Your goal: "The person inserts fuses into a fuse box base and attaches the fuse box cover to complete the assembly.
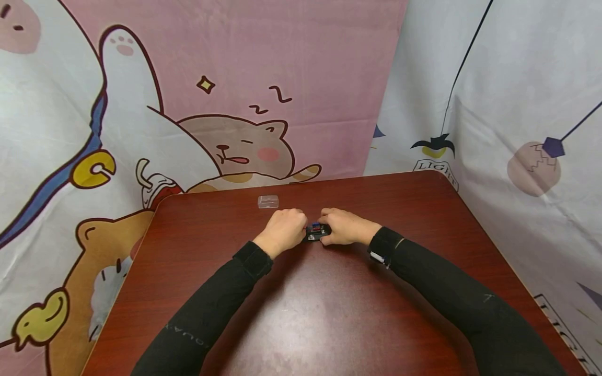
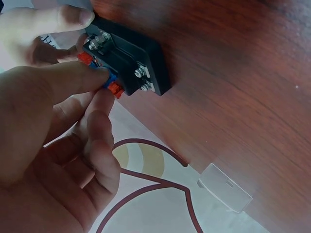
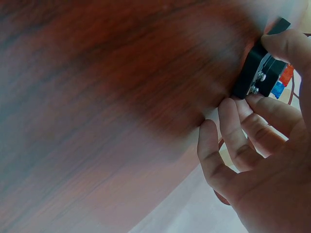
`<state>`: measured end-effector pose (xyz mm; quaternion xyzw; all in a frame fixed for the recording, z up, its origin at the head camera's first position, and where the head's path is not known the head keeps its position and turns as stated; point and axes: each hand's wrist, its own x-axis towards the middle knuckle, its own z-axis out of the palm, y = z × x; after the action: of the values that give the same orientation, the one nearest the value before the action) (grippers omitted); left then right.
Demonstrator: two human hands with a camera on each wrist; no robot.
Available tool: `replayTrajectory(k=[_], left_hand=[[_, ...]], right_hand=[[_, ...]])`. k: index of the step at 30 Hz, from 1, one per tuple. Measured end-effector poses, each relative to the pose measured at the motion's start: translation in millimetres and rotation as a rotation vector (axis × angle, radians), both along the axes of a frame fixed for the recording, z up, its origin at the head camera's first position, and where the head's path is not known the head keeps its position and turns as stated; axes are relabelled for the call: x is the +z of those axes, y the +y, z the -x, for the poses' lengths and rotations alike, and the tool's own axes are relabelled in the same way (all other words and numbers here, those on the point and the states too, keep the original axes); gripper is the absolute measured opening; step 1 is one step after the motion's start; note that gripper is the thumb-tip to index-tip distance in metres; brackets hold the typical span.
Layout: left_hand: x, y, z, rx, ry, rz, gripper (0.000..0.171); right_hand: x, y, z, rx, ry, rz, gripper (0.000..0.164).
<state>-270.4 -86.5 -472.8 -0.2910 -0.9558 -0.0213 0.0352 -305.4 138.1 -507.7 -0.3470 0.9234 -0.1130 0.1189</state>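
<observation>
A small black fuse block (image 2: 138,51) with silver screw terminals is held between the two hands over the table. Red fuses (image 2: 115,90) and a blue fuse (image 2: 111,80) show along its middle. My right hand (image 1: 345,226) grips the block, thumb on one end and fingertips at the other in the right wrist view. My left hand (image 1: 285,230) has its thumb and forefinger pinched at the blue fuse, partly hiding it. The remaining left fingers curl below. A clear plastic cover (image 1: 268,201) lies on the table beyond the left hand.
The reddish-brown wooden table (image 1: 301,313) has rounded far corners. Behind it hangs a cloth (image 1: 329,78) printed with cartoon animals, and a white patterned cloth (image 1: 498,62) hangs to the right.
</observation>
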Motion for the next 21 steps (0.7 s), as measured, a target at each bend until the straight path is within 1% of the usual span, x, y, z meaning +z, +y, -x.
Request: replayTrajectory(k=[4, 14, 21], left_hand=[[-0.5, -0.4, -0.5, 0.004, 0.002, -0.003, 0.011], [-2.4, 2.4, -1.0, -0.009, 0.006, 0.000, 0.011], [-3.0, 2.9, -2.3, -0.008, 0.013, 0.002, 0.010]], right_hand=[[0.2, 0.2, -0.6, -0.012, -0.015, -0.004, 0.069], [-0.9, 0.9, -0.3, -0.012, -0.011, -0.009, 0.068], [1.6, -0.8, -1.7, -0.009, -0.009, -0.010, 0.068]])
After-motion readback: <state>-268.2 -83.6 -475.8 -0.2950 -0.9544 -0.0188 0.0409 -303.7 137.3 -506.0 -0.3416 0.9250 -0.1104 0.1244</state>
